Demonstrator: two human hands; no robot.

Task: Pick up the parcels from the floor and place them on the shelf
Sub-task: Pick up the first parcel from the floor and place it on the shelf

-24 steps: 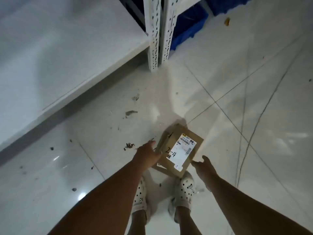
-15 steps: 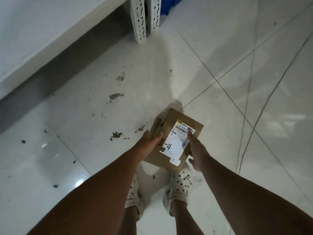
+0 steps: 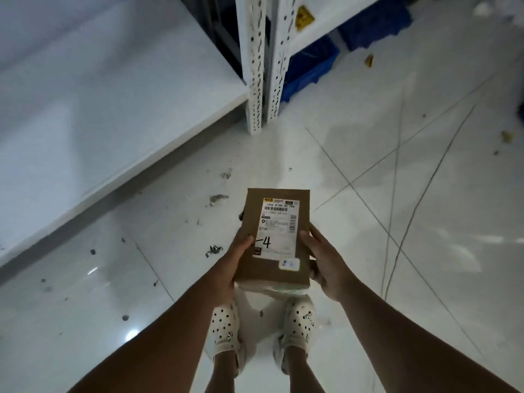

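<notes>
Shelf (image 3: 99, 109) at my ten o'clock lies bare and waiting. Parcel (image 3: 276, 236) sits lifted before me at twelve o'clock, label up so I can read it. Left hand (image 3: 236, 263) and right hand (image 3: 326, 265) clamp its opposite sides, keeping it level.

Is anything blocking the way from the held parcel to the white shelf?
Nothing visible. Left hand and right hand hold the parcel above the floor; the shelf, up-left, looks bare.

The tiled floor (image 3: 368, 251) is littered with dark debris (image 3: 214, 250) at nine o'clock; blue bins (image 3: 309, 66) are stood at one o'clock.
</notes>
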